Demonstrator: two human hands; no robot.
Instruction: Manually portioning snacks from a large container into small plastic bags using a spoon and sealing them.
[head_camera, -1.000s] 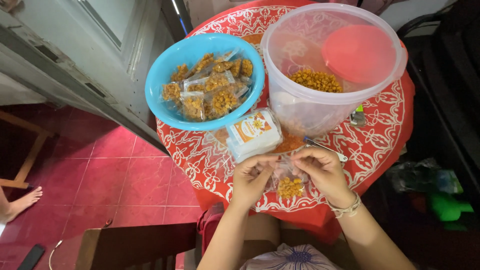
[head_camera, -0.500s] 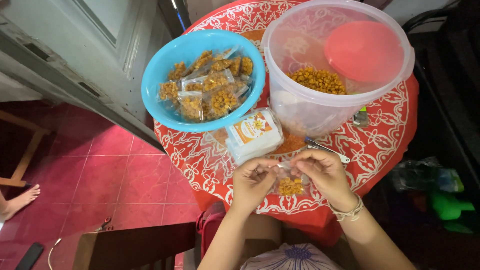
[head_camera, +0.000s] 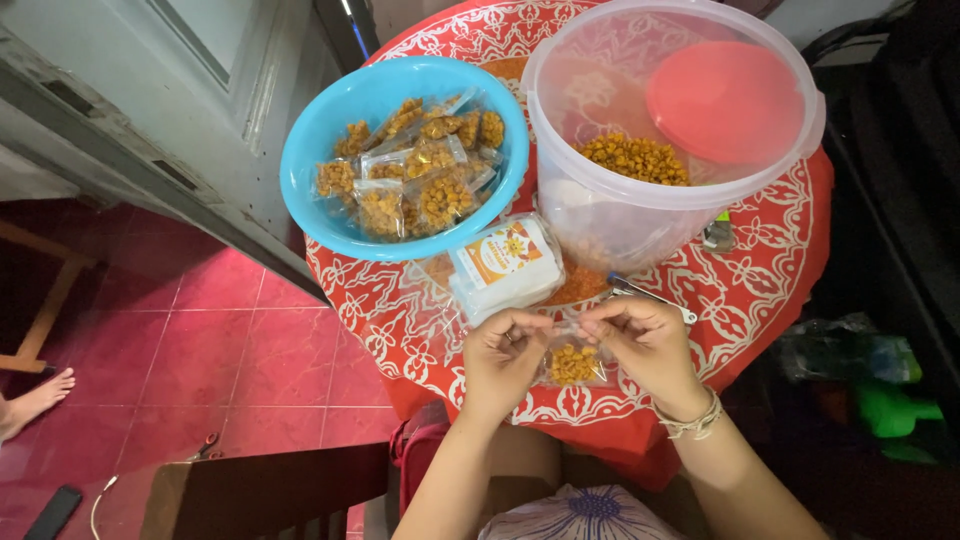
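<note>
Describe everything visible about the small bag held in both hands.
The small bag is clear, thin plastic, partly filled with golden-yellow fried bits bunched at its bottom. It hangs upright over the red patterned tablecloth, near the table's front edge. The left hand and right hand pinch its top edge from either side.

Bright, even light on the tabletop; right edge dim; focus sharp.

- Left hand (head_camera: 503, 352): bare, no ring or band showing; forearm bare, no sleeve.
- Right hand (head_camera: 645, 345): bare, with short plain nails on the fingers (head_camera: 598, 318).
- Bracelet (head_camera: 690, 421): pale beaded strands, just behind the right hand on the wrist.
- Garment (head_camera: 585, 515): light cloth with a blue flower print, below the bracelet at the lap.
</note>
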